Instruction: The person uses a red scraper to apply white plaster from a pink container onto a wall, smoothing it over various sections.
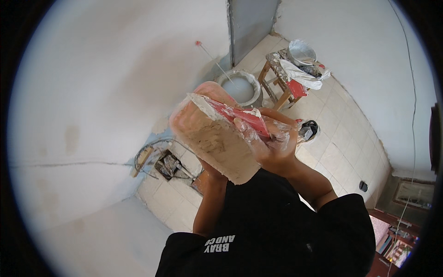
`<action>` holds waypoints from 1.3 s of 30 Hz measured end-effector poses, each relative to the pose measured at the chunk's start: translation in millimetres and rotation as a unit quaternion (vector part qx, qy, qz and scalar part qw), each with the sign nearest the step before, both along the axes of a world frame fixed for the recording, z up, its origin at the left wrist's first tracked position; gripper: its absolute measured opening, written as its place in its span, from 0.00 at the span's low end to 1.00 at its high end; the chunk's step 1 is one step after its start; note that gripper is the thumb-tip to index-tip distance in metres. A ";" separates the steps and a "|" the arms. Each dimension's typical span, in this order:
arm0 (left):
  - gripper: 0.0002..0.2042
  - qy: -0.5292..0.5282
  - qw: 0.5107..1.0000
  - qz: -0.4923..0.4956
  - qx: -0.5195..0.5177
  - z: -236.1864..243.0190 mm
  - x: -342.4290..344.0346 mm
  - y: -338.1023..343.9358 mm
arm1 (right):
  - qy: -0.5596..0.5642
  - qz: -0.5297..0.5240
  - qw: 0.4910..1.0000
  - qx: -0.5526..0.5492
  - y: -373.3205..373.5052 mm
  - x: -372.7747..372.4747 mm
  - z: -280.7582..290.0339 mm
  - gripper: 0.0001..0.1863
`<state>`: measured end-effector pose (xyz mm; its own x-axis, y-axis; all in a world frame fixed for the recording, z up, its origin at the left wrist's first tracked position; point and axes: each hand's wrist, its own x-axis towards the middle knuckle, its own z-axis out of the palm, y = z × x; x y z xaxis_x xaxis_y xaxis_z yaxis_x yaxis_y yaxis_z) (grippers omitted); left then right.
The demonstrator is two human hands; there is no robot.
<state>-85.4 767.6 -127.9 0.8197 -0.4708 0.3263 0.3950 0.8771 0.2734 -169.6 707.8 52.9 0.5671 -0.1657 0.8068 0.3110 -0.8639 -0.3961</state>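
A pink plastic board [207, 143], coated with beige plaster paste, is held up in front of my chest. My left hand [213, 168] grips it from underneath, its fingers mostly hidden by the board. In my right hand [277, 143], smeared with white paste, is a red scraper [244, 117] with plaster along its edge; the scraper lies across the board's upper right part.
A bucket of pale liquid [235, 87] with a rod stands beyond the board. Behind it are a wooden stool [265, 71] carrying a metal pot [301, 53], a dark bag [308, 130] on tiles, and cluttered tools [168, 164] by the left wall.
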 end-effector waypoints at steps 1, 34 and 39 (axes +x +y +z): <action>0.33 -0.018 1.000 0.008 0.019 8.6 1.6 -1.3 | 0.000 -0.002 0.998 0.062 0.9 1.5 2.6 0.08; 0.38 0.144 0.975 -0.108 0.131 67.5 61.7 -260.7 | 0.147 -0.114 0.598 0.780 -570.1 69.1 -193.8 0.15; 0.36 0.152 0.974 -0.112 0.126 74.4 64.8 -277.3 | 0.079 -0.108 0.514 0.847 -580.0 96.2 -172.2 0.14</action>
<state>-20.5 490.3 -53.5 0.7274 -0.6831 -0.0646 0.6656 0.6797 0.3083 -73.4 127.7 -119.3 0.4231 -0.6281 -0.6531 0.1293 0.7552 -0.6426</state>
